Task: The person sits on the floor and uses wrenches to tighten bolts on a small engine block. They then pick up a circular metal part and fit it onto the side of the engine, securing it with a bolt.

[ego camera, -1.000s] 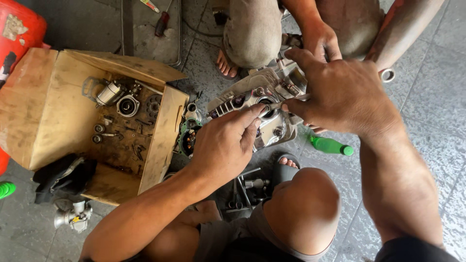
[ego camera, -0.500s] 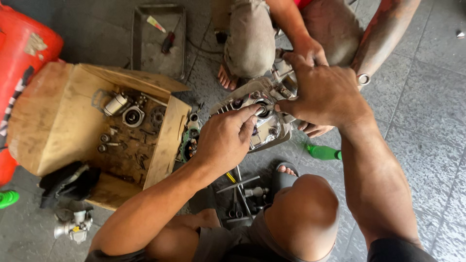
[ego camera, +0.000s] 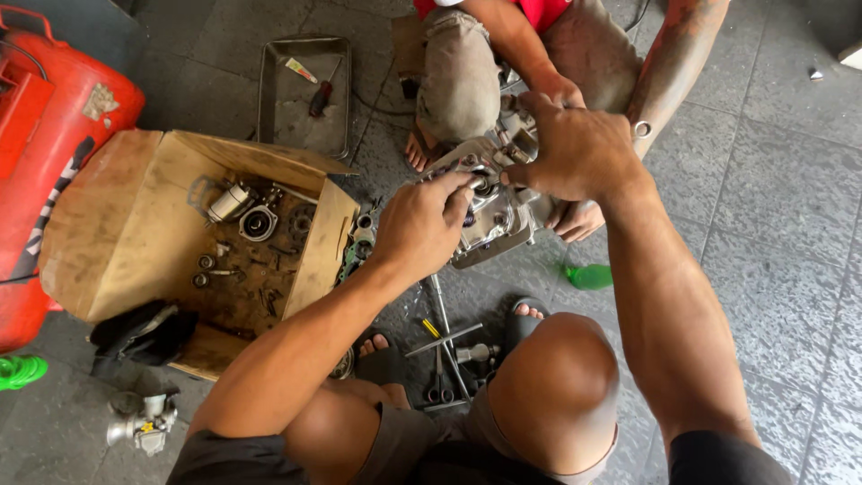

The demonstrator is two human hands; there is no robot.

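- Engine casing (ego camera: 492, 224), grey metal and greasy, sits on the tiled floor (ego camera: 772, 233) at upper centre of the frame, between the wearer's knees and a second person squatting opposite.
- Left hand (ego camera: 422, 224) lies on the casing's left side, fingers curled down onto the top face near a round opening; grip closed over a small part there, though what the fingertips pinch cannot be made out.
- Right hand (ego camera: 579, 153) lies over the casing's upper right portion, palm down, fingers bent and pressed on the metal; grip clamped on the casing.
- Other person's hand (ego camera: 558, 88) touches the casing's far edge, just above the right hand; a second hand of theirs (ego camera: 579, 220) shows below the casing's right side.
- Cardboard box (ego camera: 135, 224), flaps open, left of centre, holding loose metal parts, rings and bearings.
- Metal tray (ego camera: 301, 108) at upper centre-left, with a screwdriver in it.
- Red tank (ego camera: 45, 153) along the left edge.
- Green bottle (ego camera: 588, 277) on its side, right of the casing.
- Hand tools (ego camera: 444, 359), pliers and wrenches, on the floor between the wearer's feet, lower centre.
- Small carburettor-like part (ego camera: 144, 422) at lower left, apart from the box.
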